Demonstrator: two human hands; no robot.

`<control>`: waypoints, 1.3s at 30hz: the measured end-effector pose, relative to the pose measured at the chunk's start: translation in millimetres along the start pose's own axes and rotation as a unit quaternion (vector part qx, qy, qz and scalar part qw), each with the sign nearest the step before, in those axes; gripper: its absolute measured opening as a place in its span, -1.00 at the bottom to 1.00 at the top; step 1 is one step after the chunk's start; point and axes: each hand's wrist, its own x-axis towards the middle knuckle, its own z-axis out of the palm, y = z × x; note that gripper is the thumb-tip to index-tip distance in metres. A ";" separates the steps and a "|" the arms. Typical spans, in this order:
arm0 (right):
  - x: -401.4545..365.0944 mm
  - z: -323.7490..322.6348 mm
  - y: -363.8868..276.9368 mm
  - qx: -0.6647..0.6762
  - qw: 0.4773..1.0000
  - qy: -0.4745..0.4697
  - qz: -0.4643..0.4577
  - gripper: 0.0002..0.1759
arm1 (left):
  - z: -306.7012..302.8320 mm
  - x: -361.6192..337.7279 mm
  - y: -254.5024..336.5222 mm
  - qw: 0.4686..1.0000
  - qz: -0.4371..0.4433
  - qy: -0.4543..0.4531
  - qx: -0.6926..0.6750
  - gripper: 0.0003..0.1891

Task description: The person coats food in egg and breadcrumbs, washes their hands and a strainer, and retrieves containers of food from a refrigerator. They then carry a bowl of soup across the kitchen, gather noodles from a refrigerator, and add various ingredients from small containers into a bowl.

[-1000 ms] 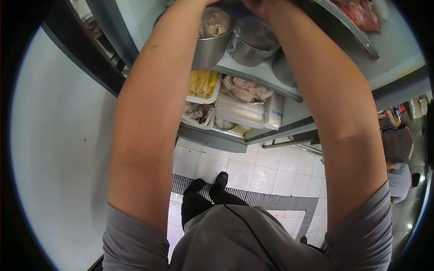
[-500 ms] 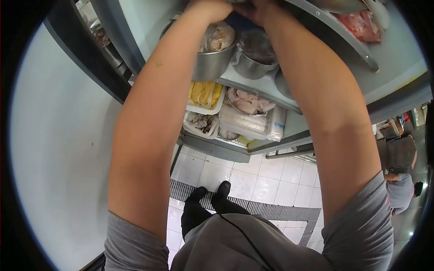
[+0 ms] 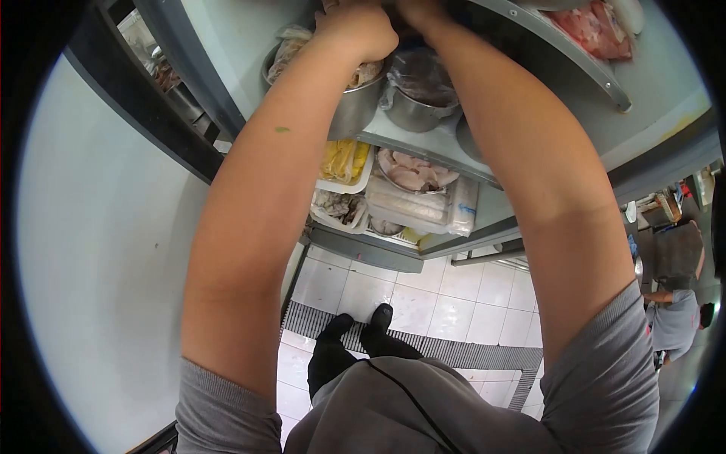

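Observation:
My left hand (image 3: 360, 30) is at the top edge of the view, over a large steel pot (image 3: 355, 110) on a fridge shelf. Its fingers look curled, and whatever they hold is hidden. My right hand (image 3: 418, 13) reaches into the dark part behind, partly cut off by the frame, its fingers not visible. Just below the hands stands a smaller steel pot (image 3: 416, 113) holding a dark plastic bag (image 3: 425, 76). Bagged food (image 3: 290, 54) fills the large pot beneath my left forearm.
On the lower shelf are a white tray of yellow food (image 3: 344, 163), a bowl of pale meat (image 3: 416, 170) and plastic-wrapped packs (image 3: 408, 208). A curved upper shelf edge (image 3: 567, 49) with red meat (image 3: 594, 30) is at right. A person (image 3: 673, 321) stands at far right.
My left hand has shifted slightly right and down, its knuckles now more in view. My right hand has drawn slightly left. More of the bagged food shows left of my left forearm.

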 end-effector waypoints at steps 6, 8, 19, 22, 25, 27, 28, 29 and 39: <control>-24.7 -19.1 -21.8 0.304 0.926 -0.072 0.210 -0.47 | 3.2 1.9 -11.5 1.000 -0.003 0.005 -0.027 -0.14; -25.8 -19.2 -10.0 0.307 0.924 -0.072 0.214 -0.48 | 6.5 4.2 -18.2 1.000 -0.001 0.002 -0.011 -0.11; 13.8 -22.4 71.1 -0.261 0.941 0.170 -0.136 -0.43 | -51.4 -59.0 -16.3 0.983 0.044 0.101 -0.144 -0.13; 28.8 -5.2 80.5 -0.261 0.925 0.194 -0.199 -0.30 | -47.7 -77.9 -22.4 0.971 0.032 0.150 -0.186 -0.19; -3.1 -11.8 13.7 -0.124 0.979 0.142 -0.081 -0.28 | -42.1 -97.8 -32.1 0.953 0.037 0.175 -0.245 -0.24; -3.9 -11.1 15.5 -0.063 0.989 0.124 -0.057 -0.31 | -40.9 -111.4 -38.1 0.941 0.050 0.180 -0.282 -0.25; -4.3 -11.8 18.3 -0.001 0.994 0.108 -0.031 -0.34 | -39.9 -117.7 -41.9 0.946 0.061 0.202 -0.247 -0.27; -2.1 -14.2 22.3 -0.001 0.994 0.108 -0.031 -0.34 | -38.5 -121.4 -46.1 0.949 0.073 0.223 -0.211 -0.28; -33.8 -22.3 -6.2 0.140 0.982 0.126 0.004 -0.45 | -25.3 -139.1 -62.6 0.929 0.099 0.238 -0.265 -0.31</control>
